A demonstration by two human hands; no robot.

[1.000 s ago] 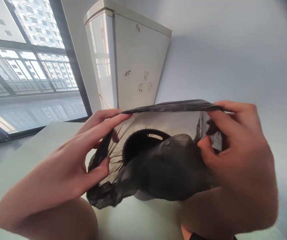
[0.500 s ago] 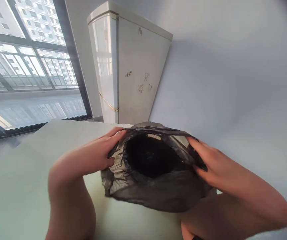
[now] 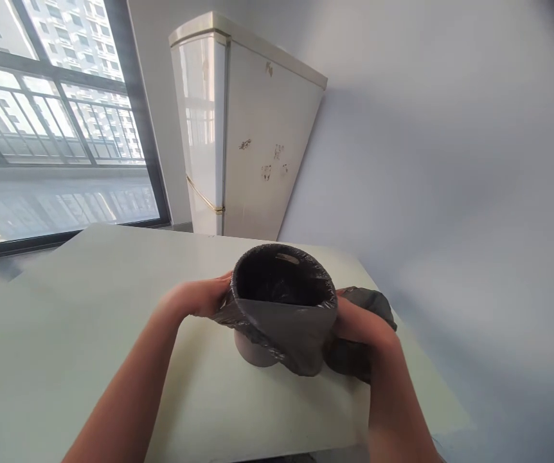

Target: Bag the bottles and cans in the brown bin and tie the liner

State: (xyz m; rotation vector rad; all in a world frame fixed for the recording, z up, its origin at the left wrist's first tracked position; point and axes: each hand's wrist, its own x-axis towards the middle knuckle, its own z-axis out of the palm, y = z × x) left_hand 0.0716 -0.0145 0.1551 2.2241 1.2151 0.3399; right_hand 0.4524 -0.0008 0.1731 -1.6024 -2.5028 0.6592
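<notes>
Bracketing a bin (image 3: 254,351) on a pale table (image 3: 127,263) near the centre of the frame, with left hand (image 3: 208,296) and right hand (image 3: 360,319) apart at opposite sides, apparently to hold a dark plastic bag (image 3: 291,331) snug over the mouth, with any clamping too hidden to tell.

And here's the count: two hands in it, one left grip (image 3: 207,297), one right grip (image 3: 355,319)! One bin (image 3: 256,352) between them, one slot (image 3: 287,258) showing near its rim. One dark plastic bag (image 3: 296,329) over that; the dark bunch (image 3: 372,305) at right, part of it or a second, can't call it. One bench (image 3: 113,308), one fridge (image 3: 262,116), five blotches (image 3: 245,144) on its side, one window (image 3: 55,128)!
</notes>
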